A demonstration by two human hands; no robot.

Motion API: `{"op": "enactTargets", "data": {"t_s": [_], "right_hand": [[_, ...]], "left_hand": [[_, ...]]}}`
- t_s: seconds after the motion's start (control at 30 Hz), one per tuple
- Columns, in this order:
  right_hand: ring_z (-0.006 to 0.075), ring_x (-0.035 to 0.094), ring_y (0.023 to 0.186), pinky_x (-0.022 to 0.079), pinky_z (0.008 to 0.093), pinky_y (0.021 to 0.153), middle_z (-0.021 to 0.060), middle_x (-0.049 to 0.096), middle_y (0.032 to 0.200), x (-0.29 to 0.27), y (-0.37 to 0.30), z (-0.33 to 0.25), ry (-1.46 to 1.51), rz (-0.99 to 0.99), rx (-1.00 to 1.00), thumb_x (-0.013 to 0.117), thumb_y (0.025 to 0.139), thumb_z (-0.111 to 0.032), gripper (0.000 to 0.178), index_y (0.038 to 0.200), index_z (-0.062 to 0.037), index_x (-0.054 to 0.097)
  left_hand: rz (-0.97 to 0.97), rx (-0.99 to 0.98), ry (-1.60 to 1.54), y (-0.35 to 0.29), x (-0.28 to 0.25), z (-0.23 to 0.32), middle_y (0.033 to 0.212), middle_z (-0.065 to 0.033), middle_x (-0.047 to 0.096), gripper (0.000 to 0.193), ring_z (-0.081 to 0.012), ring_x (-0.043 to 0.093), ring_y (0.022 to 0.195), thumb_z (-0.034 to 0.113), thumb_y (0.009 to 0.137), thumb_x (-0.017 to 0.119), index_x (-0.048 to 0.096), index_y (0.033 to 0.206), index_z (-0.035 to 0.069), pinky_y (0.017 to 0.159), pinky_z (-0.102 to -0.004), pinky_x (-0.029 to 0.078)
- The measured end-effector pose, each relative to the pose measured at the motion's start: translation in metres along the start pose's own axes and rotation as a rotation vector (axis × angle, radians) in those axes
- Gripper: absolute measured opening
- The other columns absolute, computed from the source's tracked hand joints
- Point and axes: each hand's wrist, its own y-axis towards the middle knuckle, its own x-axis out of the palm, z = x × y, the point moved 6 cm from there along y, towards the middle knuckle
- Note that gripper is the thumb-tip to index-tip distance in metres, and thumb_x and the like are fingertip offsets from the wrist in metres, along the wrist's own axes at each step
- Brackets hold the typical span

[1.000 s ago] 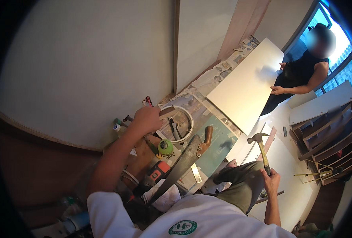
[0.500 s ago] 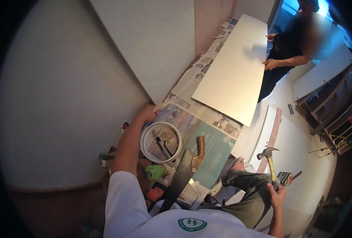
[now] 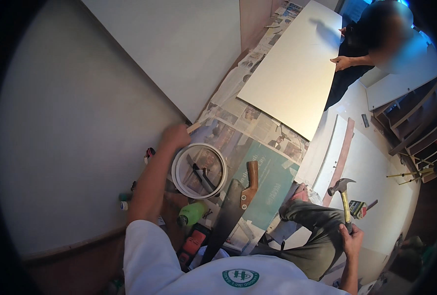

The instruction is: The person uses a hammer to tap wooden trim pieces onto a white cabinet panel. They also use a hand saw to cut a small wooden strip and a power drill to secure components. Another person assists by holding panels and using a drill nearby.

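My right hand point(image 3: 351, 240), low on the right beside my bent knee, is closed around the handle of a claw hammer point(image 3: 346, 201) with its head upward. On the left, my left hand point(image 3: 175, 136) is closed on a small pale wood strip point(image 3: 194, 128). The strip's free end points toward the lower corner of a large white panel point(image 3: 179, 64) leaning along the wall. Whether the strip touches the panel I cannot tell. Just below that hand stands a round white bucket point(image 3: 175, 172) with dark-handled tools inside. A handsaw point(image 3: 228, 211) with a wooden handle lies nearer me.
A co-worker's hands point(image 3: 342, 62) hold the edge of a long white board point(image 3: 292, 69) over newspaper point(image 3: 228, 105). Near me are a green bottle point(image 3: 192, 214), a red-and-black tool point(image 3: 195, 244) and a green sheet point(image 3: 272, 179). Brown shelving point(image 3: 415, 118) stands at right.
My left hand has shifted slightly left, still gripping the wood strip. The hammer stays raised in my right hand, little changed. The whole view has also shifted a little.
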Motion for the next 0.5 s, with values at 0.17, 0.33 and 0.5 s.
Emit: {"op": "enactTargets", "data": {"t_s": [0.17,0.33,0.5], "right_hand": [[0.0069,0.043,0.057,0.036,0.0294,0.052,-0.0031,0.054,0.059,0.005,0.004,-0.003,-0.025,-0.003,-0.047,0.08,0.087,-0.037,0.043,0.069,-0.0022,0.061],[0.007,0.043,0.057,0.036,0.0297,0.052,-0.003,0.054,0.059,0.008,0.003,-0.015,0.013,0.002,-0.089,0.081,0.087,-0.037,0.044,0.069,-0.0022,0.061],[0.0065,0.042,0.058,0.034,0.0289,0.052,-0.0041,0.053,0.06,0.009,0.002,-0.016,-0.036,-0.019,-0.126,0.08,0.087,-0.038,0.045,0.067,-0.003,0.06]], "left_hand": [[0.184,-0.172,-0.425,-0.04,-0.041,-0.014,0.119,-0.0263,0.068,0.045,-0.0398,0.065,0.114,0.031,0.086,0.067,0.065,0.117,-0.001,0.099,-0.0471,0.049],[0.506,0.05,-0.671,-0.074,-0.049,-0.009,0.12,-0.0257,0.065,0.042,-0.0374,0.062,0.119,0.023,0.092,0.067,0.062,0.125,-0.001,0.101,-0.0457,0.047],[0.736,-0.11,-0.568,-0.098,-0.048,-0.007,0.105,-0.0181,0.067,0.038,-0.0356,0.064,0.106,0.015,0.085,0.076,0.068,0.119,0.003,0.095,-0.0451,0.05]]}}
